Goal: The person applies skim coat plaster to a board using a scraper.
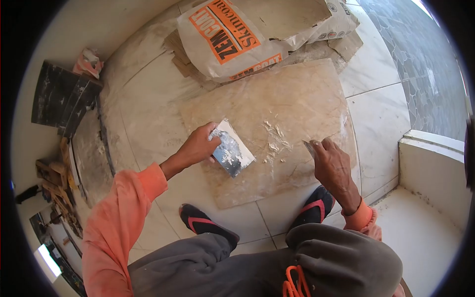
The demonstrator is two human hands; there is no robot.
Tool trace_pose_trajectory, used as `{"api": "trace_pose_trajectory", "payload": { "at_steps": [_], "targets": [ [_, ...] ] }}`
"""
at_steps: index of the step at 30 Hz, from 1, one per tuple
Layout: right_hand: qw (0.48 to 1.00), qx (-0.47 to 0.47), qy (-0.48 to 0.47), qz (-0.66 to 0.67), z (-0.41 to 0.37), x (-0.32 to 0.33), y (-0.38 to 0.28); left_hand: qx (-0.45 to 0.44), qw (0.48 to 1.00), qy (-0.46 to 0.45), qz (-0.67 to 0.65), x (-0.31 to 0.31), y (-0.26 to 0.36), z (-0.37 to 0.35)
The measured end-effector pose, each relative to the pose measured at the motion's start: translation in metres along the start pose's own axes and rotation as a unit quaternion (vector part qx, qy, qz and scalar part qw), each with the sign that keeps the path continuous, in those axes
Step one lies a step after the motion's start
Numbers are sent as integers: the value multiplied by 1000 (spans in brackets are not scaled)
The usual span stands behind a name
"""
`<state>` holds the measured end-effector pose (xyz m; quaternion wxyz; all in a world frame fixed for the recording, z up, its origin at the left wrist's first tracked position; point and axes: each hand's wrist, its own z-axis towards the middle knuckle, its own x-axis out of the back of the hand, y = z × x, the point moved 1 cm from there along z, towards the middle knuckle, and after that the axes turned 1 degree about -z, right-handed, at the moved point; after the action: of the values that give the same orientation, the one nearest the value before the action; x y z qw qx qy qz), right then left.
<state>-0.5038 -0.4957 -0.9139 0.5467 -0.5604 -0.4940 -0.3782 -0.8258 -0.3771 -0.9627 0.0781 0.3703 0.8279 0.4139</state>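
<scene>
My left hand [200, 143] grips a flat rectangular putty blade [231, 149] by its left edge. White paste coats much of the blade's face, and blue-grey shows through between the smears. Closed around a thin scraper [309, 147], my right hand [332, 161] is to the right; most of that tool is hidden by the fingers. Both hands are above a brown, dusty board [257, 104] on the floor. Crumbs and strips of white putty [276, 138] lie on the board between the two hands.
Beyond the board lies a torn skimcoat bag [227, 37] on flattened cardboard [180, 52]. Dark panels [62, 96] lean by the left wall, with wood scraps [57, 178] nearby. A low white ledge [430, 163] stands on the right. My sandalled feet are at the board's near edge.
</scene>
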Motion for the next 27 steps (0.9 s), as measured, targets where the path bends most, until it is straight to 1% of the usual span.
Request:
{"api": "trace_pose_trajectory", "payload": {
  "at_steps": [3,5,8,9,11,12,14,15,18,22,24,27],
  "targets": [
    [999,24,-8,-47,9,-16,-9,3,1000,-2,7,0,-9,8],
    [999,-4,27,-27,9,-24,-13,8,1000,8,-10,0,-15,11],
    [998,-25,51,-27,3,-39,-8,49,994,47,-81,-6,-26,10],
    [998,-30,55,-32,-2,-43,-5,79,987,66,-126,-9,-30,10],
    [996,-81,43,23,-12,-51,-5,138,961,102,-216,-17,-37,8],
    [992,-107,37,50,-17,-53,-5,141,950,93,-261,-21,-40,8],
    [994,-92,4,54,-24,-53,-1,147,922,75,-351,-29,-46,5],
    [995,-84,-13,56,-25,-52,-1,162,915,78,-361,-35,-48,3],
    [993,-71,-21,89,-31,-51,-6,150,932,48,-327,-47,-54,0],
    [989,55,-41,135,-33,-36,-49,162,929,36,-330,-46,-33,-9],
    [984,100,-56,139,-30,-46,-64,154,925,34,-346,-44,-30,-10],
    [979,127,-100,122,-18,-55,-77,146,919,57,-362,-45,-35,-10]
  ]
}}
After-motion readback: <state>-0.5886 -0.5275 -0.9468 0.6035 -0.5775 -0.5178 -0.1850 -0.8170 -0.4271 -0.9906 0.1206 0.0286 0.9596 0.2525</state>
